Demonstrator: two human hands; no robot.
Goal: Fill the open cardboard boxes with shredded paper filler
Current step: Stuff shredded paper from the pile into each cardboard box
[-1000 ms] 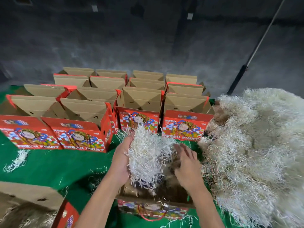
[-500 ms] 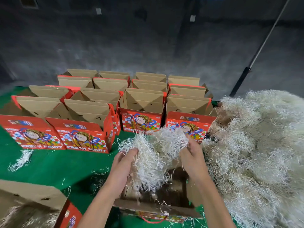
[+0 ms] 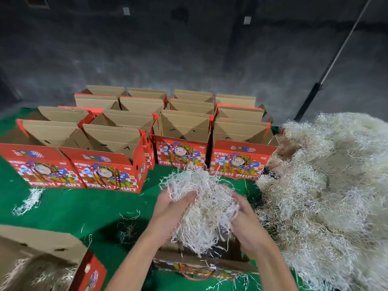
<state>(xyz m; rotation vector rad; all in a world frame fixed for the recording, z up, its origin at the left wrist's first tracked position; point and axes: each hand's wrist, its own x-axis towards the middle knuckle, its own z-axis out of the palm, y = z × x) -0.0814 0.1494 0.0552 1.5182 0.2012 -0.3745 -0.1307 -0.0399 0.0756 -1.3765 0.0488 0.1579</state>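
**Both hands around a clump of filler, above the nearest box**

From my seat on the head camera I see the left hand (image 3: 170, 208) and the right hand (image 3: 245, 223) cupped on either side of one clump of shredded paper (image 3: 201, 208). The fingers of each hand curl into the white strands and grip them — the fingertips themselves are buried, so I cannot tell how tightly. The clump hangs between the palms, with loose strands trailing down into the open box (image 3: 205, 261) directly below, close to the bottom edge of my view. That box's brown flaps are open and a red cord handle shows on its near face.

The big supply pile of shredded paper (image 3: 327, 196) lies on the right, just beside the right forearm, spreading over the green table cover (image 3: 84, 208).

Further back stands a block of red printed boxes (image 3: 109, 162), all open-topped, in several rows; the front ones read "FRESH FRUIT". Their brown insides show no filler that I can make out.

At lower left, another box (image 3: 52, 259) has filler inside it. A small tuft of stray paper (image 3: 29, 201) lies on the cover at far left — and a few thinner strands are scattered near the middle.
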